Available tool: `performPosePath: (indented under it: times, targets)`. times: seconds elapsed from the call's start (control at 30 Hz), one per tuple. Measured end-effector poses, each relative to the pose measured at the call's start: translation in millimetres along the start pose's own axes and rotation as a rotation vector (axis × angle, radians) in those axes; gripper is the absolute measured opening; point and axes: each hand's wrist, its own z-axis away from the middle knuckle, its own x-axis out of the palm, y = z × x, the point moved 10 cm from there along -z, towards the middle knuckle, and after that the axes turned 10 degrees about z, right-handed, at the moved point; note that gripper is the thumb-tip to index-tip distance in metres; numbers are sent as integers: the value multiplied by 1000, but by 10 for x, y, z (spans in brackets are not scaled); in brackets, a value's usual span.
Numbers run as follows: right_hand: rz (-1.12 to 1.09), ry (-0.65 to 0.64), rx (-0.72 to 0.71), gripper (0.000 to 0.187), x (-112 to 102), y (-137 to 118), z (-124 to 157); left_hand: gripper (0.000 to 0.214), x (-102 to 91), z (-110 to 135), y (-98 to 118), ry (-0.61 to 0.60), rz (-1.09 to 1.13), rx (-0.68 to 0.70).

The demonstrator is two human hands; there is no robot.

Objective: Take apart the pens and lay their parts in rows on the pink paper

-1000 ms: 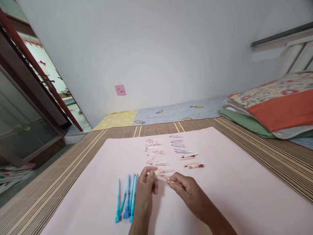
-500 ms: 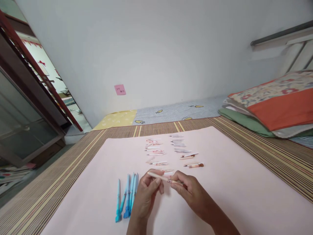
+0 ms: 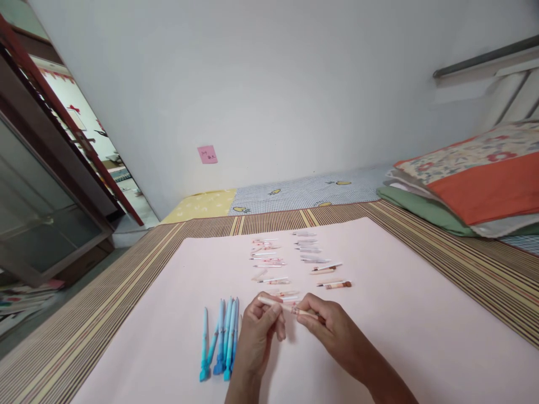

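Observation:
Between my two hands I hold a cream-coloured pen [image 3: 288,307], its pale end pointing up and left. My left hand [image 3: 261,325] pinches the pale end between thumb and fingers. My right hand [image 3: 322,321] grips the other end, where a bit of brown shows past the fingers. Several blue pens [image 3: 227,331] lie in a bunch just left of my left hand, partly hidden by it. Beyond my hands lie pinkish pen parts [image 3: 272,261] in a column. To their right is a second column, with grey-white pen parts [image 3: 309,247] and brown-ended pen parts [image 3: 338,285].
Everything lies on a large pink sheet [image 3: 404,314] over a striped mat [image 3: 138,292]. Folded bedding [image 3: 484,185] is stacked at the far right. A white wall [image 3: 295,84] with a pink note [image 3: 207,154] stands behind. At the left is a doorway [image 3: 113,163].
Both hands and the pen have shifted slightly to the right. More of the blue pens now shows beside my left hand. Both hands keep hold of the pen.

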Motion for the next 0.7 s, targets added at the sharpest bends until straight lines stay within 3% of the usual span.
performPosePath:
  times: [0.13, 0.37, 0.53, 0.7]
  targets:
    - [9, -1, 9, 21, 3, -4, 1, 37, -96, 3, -15, 117, -41, 55]
    - [-14, 1, 9, 22, -1, 33, -10, 26, 48, -1, -23, -2, 47, -4]
    - [42, 38, -1, 23, -14, 31, -17, 43, -137, -13, -77, 186, -62, 8]
    - [19, 43, -4, 24, -31, 13, -14, 31, 49, 14, -22, -2, 12, -13]
